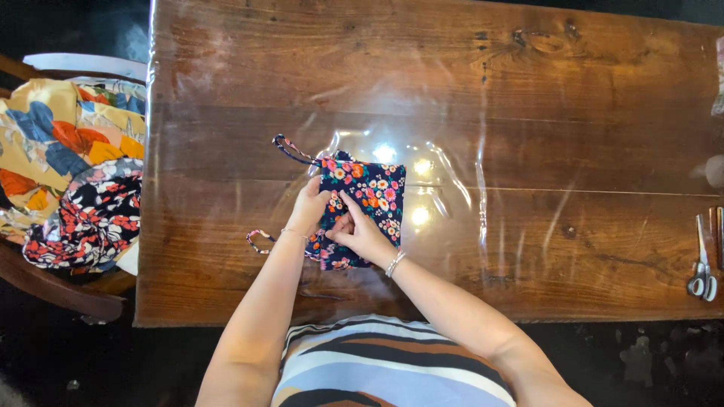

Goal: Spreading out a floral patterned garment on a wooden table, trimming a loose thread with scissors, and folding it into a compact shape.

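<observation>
The left hand point(308, 207) and right hand point(360, 234) both rested on a small dark navy floral cloth pouch with thin looped straps point(362, 197), fingers flattened and pinching its left edge, apparently to hold a fold flat. It lay near the front middle of the glossy brown wooden table point(528, 113). Silver scissors point(703, 267) sat at the right edge (no packages or labels showed). Bright printed fabrics point(72, 173) were heaped on a chair to the left.

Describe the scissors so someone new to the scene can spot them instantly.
Start at the long wooden table and follow it to its right edge. The scissors lie there, blades pointing away from the person, pale loop handles nearest. They are the only metal tool, far from the floral fabric under both hands.
</observation>
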